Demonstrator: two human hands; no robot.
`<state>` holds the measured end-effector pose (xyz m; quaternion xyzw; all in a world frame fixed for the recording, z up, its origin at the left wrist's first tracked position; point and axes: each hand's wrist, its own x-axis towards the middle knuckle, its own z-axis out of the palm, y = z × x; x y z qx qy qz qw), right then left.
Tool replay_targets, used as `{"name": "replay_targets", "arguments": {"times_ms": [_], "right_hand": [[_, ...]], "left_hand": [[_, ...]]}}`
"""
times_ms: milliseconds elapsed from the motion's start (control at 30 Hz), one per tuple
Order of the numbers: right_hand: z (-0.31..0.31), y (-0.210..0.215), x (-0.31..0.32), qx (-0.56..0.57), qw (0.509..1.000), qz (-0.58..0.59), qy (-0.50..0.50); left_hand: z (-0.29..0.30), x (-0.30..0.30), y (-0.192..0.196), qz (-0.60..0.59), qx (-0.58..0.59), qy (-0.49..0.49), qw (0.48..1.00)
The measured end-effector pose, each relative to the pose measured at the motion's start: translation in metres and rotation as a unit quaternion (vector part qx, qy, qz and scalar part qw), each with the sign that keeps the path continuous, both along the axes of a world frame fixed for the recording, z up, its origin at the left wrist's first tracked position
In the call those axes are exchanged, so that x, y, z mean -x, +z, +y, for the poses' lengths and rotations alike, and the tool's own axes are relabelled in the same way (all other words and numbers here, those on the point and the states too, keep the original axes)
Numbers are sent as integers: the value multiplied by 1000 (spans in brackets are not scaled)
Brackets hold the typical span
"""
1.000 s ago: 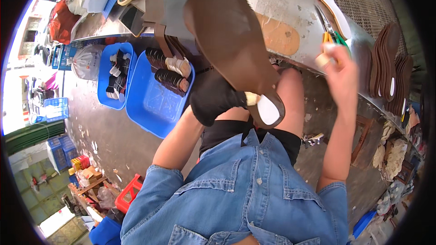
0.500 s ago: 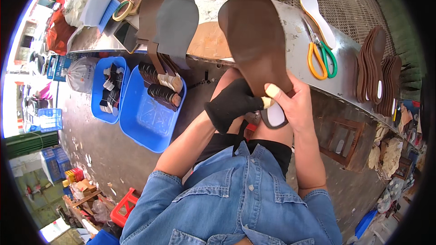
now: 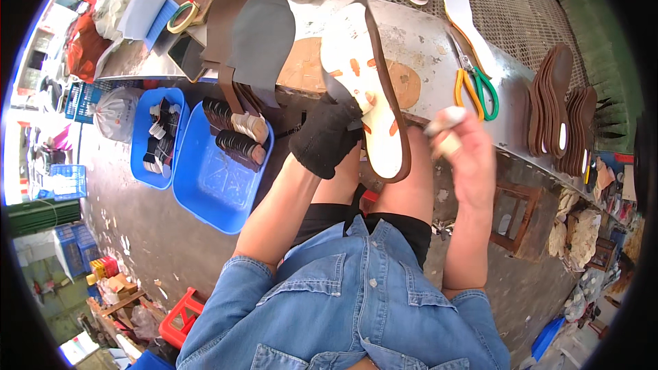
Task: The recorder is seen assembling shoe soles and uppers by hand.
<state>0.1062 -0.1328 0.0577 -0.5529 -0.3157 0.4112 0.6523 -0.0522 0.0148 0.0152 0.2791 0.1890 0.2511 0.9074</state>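
My left hand (image 3: 330, 130), in a black glove with bare fingertips, grips a shoe insole (image 3: 384, 133) by its left edge at mid-length. The insole stands upright over my lap with its white underside facing me. Orange marks dot that side, and a brown rim runs along its right edge. My right hand (image 3: 474, 161) is raised to the right, apart from the insole. Pale coverings wrap some of its fingertips; its fingers are bent but smeared by motion. Scissors (image 3: 473, 82) with yellow and green handles lie on the bench just beyond it.
Brown and grey sole-shaped sheets (image 3: 262, 41) overhang the metal bench (image 3: 510, 113). A white insole (image 3: 469, 24) lies beside the scissors, and stacked brown insoles (image 3: 548, 106) stand at right. Blue bins (image 3: 223, 195) with dark bundles sit on the floor at left, near a red stool (image 3: 181, 315).
The insole has been turned over, from its brown face to its white underside. My right hand has let go of it and moved right; my left hand still holds it.
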Motion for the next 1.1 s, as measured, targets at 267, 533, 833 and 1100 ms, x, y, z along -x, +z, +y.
{"name": "replay_targets", "arguments": {"times_ms": [267,533,833,1100], "right_hand": [[11,-24,17,27,971,179,153],[28,-37,23,99,988,-115,3],[8,-42,13,41,989,49,136],[3,-41,19,-21,981,155,114]], "left_hand": [[-14,-6,-7,-10,-28,-60,998],[-11,-4,-19,10,-51,-17,999],[-18,-5,-1,71,-108,3,992],[-12,5,7,108,-189,-83,972]]}}
